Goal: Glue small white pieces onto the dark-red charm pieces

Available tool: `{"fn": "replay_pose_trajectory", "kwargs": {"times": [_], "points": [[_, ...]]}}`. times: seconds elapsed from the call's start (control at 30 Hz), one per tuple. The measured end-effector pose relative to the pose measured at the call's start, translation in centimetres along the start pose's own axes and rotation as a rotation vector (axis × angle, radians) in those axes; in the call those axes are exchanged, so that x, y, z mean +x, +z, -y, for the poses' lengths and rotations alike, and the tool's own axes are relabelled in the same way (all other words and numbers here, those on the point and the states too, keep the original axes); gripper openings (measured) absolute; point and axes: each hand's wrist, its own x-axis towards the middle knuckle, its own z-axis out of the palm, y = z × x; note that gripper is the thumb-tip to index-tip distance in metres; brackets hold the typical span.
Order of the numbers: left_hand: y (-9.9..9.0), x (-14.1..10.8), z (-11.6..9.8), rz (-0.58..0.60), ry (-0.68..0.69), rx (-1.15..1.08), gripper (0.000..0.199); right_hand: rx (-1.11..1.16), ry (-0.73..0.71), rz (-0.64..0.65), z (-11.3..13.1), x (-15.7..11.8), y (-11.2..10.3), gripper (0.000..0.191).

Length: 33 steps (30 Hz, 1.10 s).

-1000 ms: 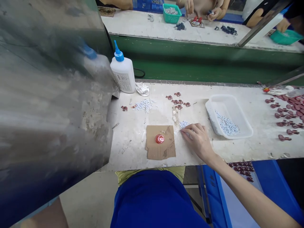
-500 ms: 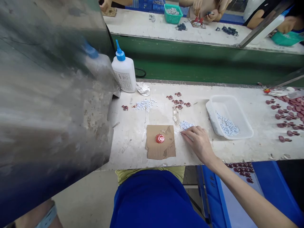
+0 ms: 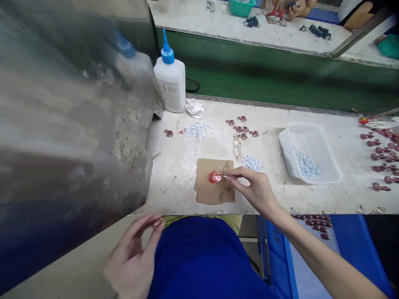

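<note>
A round red piece with a glossy patch [image 3: 215,177] lies on a square of brown cardboard [image 3: 207,194]. Close to its right side, my right hand [image 3: 252,187] pinches a tiny white piece between thumb and fingertips. My left hand [image 3: 135,253], blurred, is in front of the table edge with thumb and fingers curled together; something small and reddish shows at the fingertips, too unclear to name. Small white-blue bits lie in one pile [image 3: 252,162] behind my right hand and in another [image 3: 197,130] farther left. Several dark red figures [image 3: 241,129] sit between the piles.
A glue bottle [image 3: 171,85] stands at the back left beside a metal panel [image 3: 75,116]. To the right are a white tray [image 3: 334,168] and many dark red parts [image 3: 380,156]. A blue crate [image 3: 352,236] is below the table. A person's hands [image 3: 296,9] work across.
My right hand has moved left from the small white-blue pile to the red piece. My left hand has come into view at the lower left. The camera view has shifted slightly.
</note>
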Motion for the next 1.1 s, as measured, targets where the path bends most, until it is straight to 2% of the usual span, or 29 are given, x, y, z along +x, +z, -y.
{"fn": "replay_pose_trajectory", "kwargs": {"times": [0.13, 0.33, 0.43, 0.57, 0.63, 0.73, 0.83, 0.97, 1.1], "points": [[2.2, 0.9, 1.2, 0.209, 0.009, 0.013, 0.008, 0.007, -0.046, 0.016, 0.1, 0.3, 0.7, 0.011], [3.2, 1.6, 1.3, 0.227, 0.014, 0.018, 0.018, -0.002, -0.079, -0.002, 0.0, 0.0, 1.2, 0.016], [3.3, 2.0, 1.4, 0.285, 0.095, 0.016, 0.015, 0.016, -0.077, -0.004, 0.0, -0.1, 1.3, 0.016], [3.7, 2.5, 1.1, 0.360, 0.196, 0.015, 0.034, 0.073, -0.052, -0.017, 0.1, -0.1, 1.2, 0.016], [3.9, 2.7, 0.7, 0.375, 0.268, 0.009, 0.035, 0.117, -0.026, -0.041, 0.4, -0.2, 1.1, 0.014], [4.4, 3.1, -0.3, 0.325, 0.365, 0.013, 0.028, 0.202, 0.020, -0.079, 1.5, -0.6, 0.8, 0.009], [4.9, 3.4, -1.6, 0.282, 0.431, -0.006, 0.032, 0.294, 0.035, -0.085, 3.3, -1.1, 0.4, 0.007], [5.4, 3.7, -3.3, 0.312, 0.516, -0.041, 0.040, 0.460, 0.024, -0.065, 5.9, -1.6, -0.4, 0.015], [5.5, 3.8, -4.2, 0.346, 0.539, -0.010, 0.037, 0.571, -0.051, -0.021, 7.5, -2.0, -0.8, 0.021]]}}
